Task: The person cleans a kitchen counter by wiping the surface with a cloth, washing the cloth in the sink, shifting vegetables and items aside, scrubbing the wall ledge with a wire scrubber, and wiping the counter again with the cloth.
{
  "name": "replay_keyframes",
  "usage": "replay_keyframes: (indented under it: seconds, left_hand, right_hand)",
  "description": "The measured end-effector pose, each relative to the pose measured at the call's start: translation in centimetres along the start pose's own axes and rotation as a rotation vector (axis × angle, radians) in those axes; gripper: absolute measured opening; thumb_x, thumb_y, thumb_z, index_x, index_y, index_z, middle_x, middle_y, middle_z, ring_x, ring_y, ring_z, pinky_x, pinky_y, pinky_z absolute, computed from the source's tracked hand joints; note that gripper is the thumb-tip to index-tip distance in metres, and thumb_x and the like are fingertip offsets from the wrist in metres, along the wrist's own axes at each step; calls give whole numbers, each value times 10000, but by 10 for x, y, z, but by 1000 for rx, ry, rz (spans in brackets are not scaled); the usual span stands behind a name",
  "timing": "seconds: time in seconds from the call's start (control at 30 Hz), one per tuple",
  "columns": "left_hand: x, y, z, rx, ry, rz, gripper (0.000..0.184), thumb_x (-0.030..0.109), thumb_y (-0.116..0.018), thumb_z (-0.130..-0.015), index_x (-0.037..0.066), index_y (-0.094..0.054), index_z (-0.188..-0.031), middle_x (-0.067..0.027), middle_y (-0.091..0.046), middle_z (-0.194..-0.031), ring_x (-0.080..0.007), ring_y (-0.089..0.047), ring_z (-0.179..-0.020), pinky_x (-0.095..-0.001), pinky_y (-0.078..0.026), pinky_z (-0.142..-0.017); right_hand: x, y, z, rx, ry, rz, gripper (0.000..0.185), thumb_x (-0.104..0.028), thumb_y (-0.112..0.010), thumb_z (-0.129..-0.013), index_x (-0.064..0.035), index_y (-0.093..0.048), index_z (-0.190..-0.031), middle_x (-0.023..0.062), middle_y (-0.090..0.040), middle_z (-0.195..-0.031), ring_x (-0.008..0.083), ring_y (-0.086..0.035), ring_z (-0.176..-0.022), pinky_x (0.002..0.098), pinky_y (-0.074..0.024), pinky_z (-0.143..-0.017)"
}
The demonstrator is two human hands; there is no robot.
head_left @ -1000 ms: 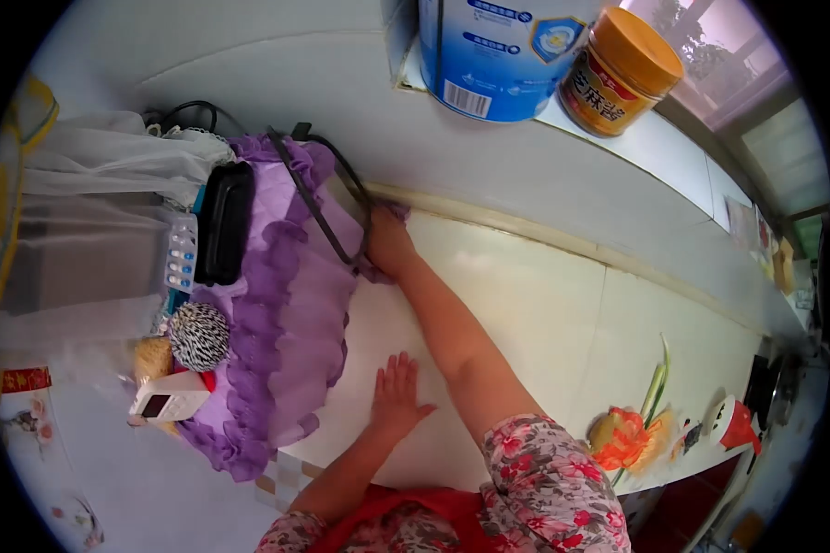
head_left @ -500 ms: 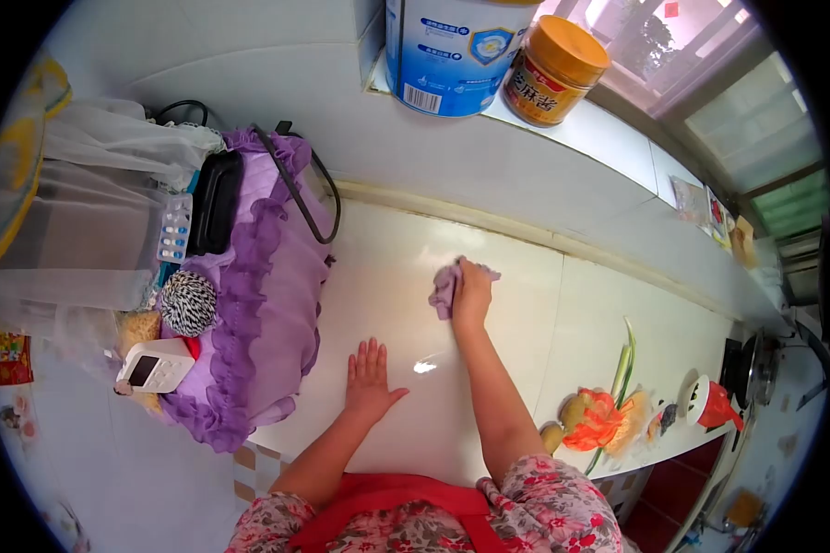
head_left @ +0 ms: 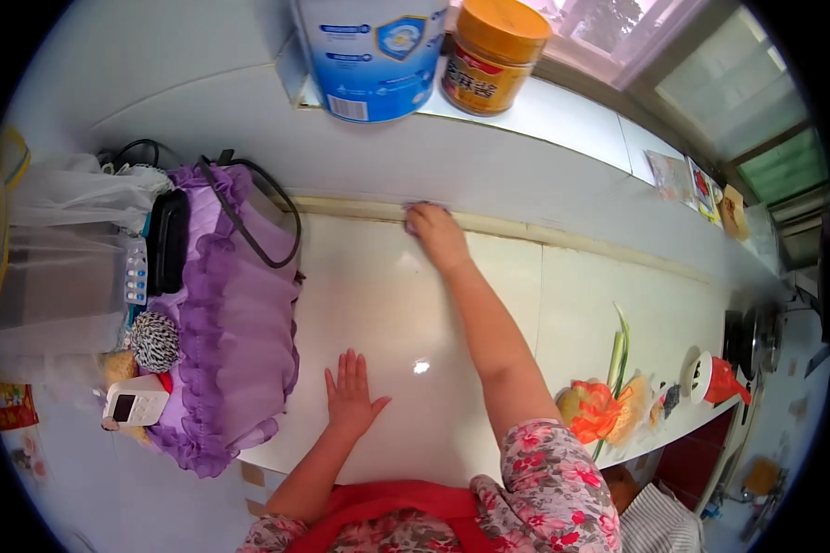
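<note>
My right hand (head_left: 436, 234) reaches to the back edge of the white countertop (head_left: 387, 313), where a raised strip meets the wall. Its fingers close over a purple cloth (head_left: 411, 221), mostly hidden under the hand. Nearer to me, my left hand (head_left: 350, 394) lies flat on the counter with fingers stretched out and holds nothing. Left of it stands a box-shaped thing under a purple ruffled cover (head_left: 258, 323), with a black cable (head_left: 290, 244) looping off its back corner.
On the ledge stand a blue can (head_left: 373, 69) and an orange-lidded jar (head_left: 493, 60). Green onion (head_left: 618, 355), an orange bag (head_left: 588, 410) and a red-and-white container (head_left: 710, 378) sit at right. A white remote (head_left: 136, 403) and a string ball (head_left: 155, 341) lie on the cover.
My right hand has moved with the cloth from mid-counter to the back edge. My left hand stays flat on the counter. The view has shifted, and a striped cloth now shows at lower right.
</note>
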State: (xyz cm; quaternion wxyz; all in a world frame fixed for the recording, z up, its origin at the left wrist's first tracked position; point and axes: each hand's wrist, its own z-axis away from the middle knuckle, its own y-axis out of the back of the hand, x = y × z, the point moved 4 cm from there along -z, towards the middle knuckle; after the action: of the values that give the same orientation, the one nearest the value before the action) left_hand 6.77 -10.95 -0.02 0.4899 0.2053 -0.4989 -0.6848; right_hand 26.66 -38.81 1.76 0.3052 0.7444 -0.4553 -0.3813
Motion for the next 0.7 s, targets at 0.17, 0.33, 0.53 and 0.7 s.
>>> replay_keyframes:
  seconds: [0.17,0.33,0.53,0.7]
  left_hand:
    - [20,38,-54,96,-75,50,931,458,-615,-847,-24,-125,-1475,-199,-82,-1554,-325,-71,-1448,-488,-75,-1157]
    - [43,91,-139,291,-171,52,876,339,-639,-855,-25,-135,-1471,-202,-87,-1550,-334,-101,-1441,-473,-130,-1156]
    - [48,150,-206,569,-123,170,800,184,-640,-853,-30,-163,-1459,-192,-86,-1550,-334,-182,-1420,-451,-214,-1140]
    - [43,157,-218,543,-277,820,588,71,-523,-894,11,-300,-1434,-178,-274,-1504,-328,-289,-1381,-410,-241,-1129]
  right_hand:
    - [43,67,46,54,-173,50,204,-79,-580,-834,-48,-624,-1031,90,-607,-1059,245,-582,-983,367,-493,-855]
    - [47,108,54,559,-970,-726,135,0,-514,-883,2,-572,-1005,99,-565,-952,160,-549,-878,267,-519,-701]
    - [42,18,25,1085,-1055,-697,149,35,-499,-803,-6,-556,-936,95,-567,-922,204,-543,-840,306,-466,-772]
    - [-16,31,-27,745,-644,-487,281,101,-544,-681,-18,-591,-932,137,-572,-932,272,-561,-887,362,-459,-828]
